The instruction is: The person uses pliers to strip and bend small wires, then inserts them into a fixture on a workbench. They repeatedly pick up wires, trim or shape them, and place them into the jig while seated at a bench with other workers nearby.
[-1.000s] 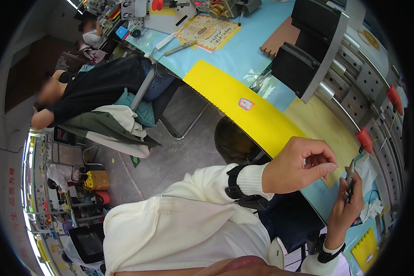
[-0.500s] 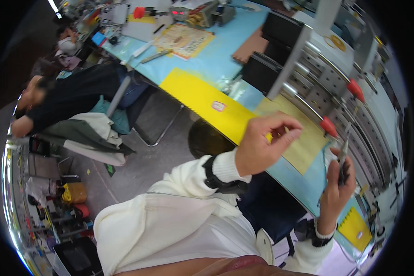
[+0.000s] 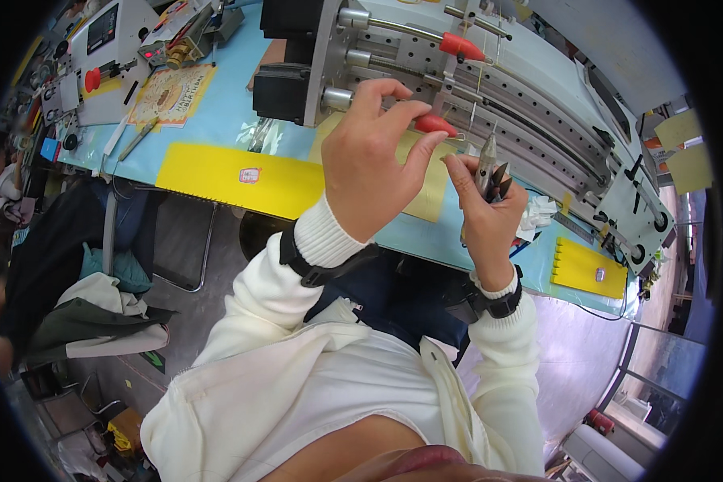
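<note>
Over light-blue desk (image 3: 225, 96), before railed metal machine (image 3: 522, 112), holding left hand (image 3: 373, 161) half-curled, cannot tell whether pinching anything, and clasping in right hand (image 3: 490, 221) a pointed metal tool (image 3: 486, 154) near lower red cone (image 3: 434, 124).

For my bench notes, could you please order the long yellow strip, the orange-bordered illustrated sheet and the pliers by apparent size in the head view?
1. Long yellow strip
2. Orange-bordered illustrated sheet
3. Pliers, partly covered by the right hand
</note>
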